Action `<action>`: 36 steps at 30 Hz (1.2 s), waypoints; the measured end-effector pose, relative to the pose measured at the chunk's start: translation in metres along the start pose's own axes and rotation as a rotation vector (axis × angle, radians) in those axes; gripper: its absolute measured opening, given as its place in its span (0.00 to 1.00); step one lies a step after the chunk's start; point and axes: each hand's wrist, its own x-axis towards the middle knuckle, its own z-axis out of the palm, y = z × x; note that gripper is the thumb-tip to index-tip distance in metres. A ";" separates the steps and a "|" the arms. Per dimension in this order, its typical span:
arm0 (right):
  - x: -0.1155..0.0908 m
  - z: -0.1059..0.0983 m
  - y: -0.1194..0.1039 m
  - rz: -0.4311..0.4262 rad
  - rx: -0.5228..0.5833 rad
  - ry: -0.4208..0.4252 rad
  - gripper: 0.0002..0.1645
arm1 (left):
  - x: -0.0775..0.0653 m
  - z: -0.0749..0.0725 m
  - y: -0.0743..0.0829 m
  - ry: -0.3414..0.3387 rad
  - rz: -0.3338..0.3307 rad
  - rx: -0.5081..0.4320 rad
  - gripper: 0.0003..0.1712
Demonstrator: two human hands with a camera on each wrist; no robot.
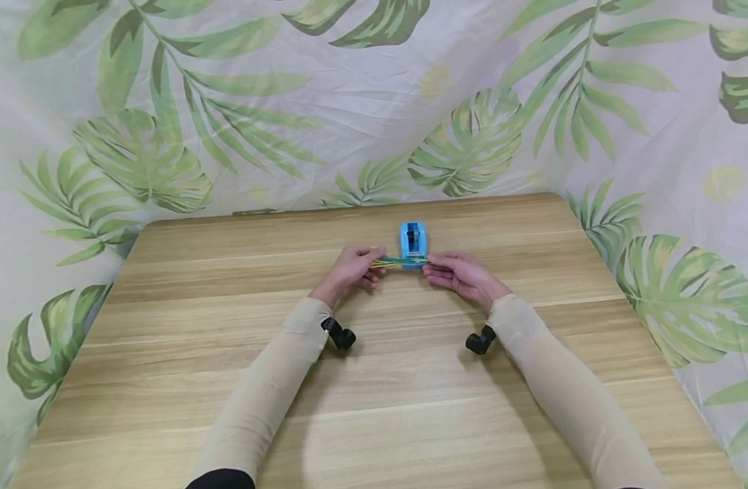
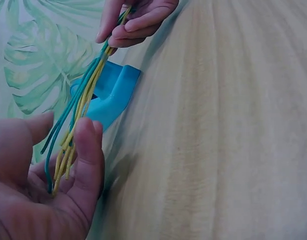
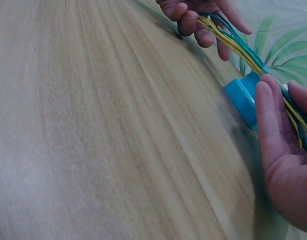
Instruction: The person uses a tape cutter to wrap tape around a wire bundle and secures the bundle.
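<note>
A bundle of several green and yellow wires [image 1: 393,261] is held between the two hands, close over the front of a blue tape dispenser [image 1: 413,238]. My right hand [image 1: 462,273] pinches the bundle between thumb and fingers near its right end. At the other end, the loose wire tips spread against the bent fingers of my left hand [image 1: 352,268]. In the left wrist view, that hand's thumb [image 2: 41,127] stands apart from the wires [image 2: 78,107]. A pale, clear patch shows on the bundle beside the right fingertips.
The wood-grain table [image 1: 410,414] carries the dispenser near its far edge. Behind the table hangs a leaf-patterned cloth [image 1: 361,102]. Black wrist cameras stick out from the left sleeve [image 1: 282,367] and right sleeve [image 1: 569,380].
</note>
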 end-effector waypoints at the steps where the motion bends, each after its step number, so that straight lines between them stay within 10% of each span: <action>1: 0.000 0.000 0.000 0.001 -0.001 0.002 0.06 | 0.000 0.000 0.001 -0.007 -0.009 0.009 0.26; 23: 0.000 -0.003 0.002 -0.014 -0.013 0.025 0.18 | 0.007 -0.001 -0.004 -0.042 0.030 -0.097 0.14; 36: -0.012 0.016 0.012 0.038 0.305 0.133 0.07 | 0.008 -0.005 -0.006 -0.043 0.033 -0.193 0.11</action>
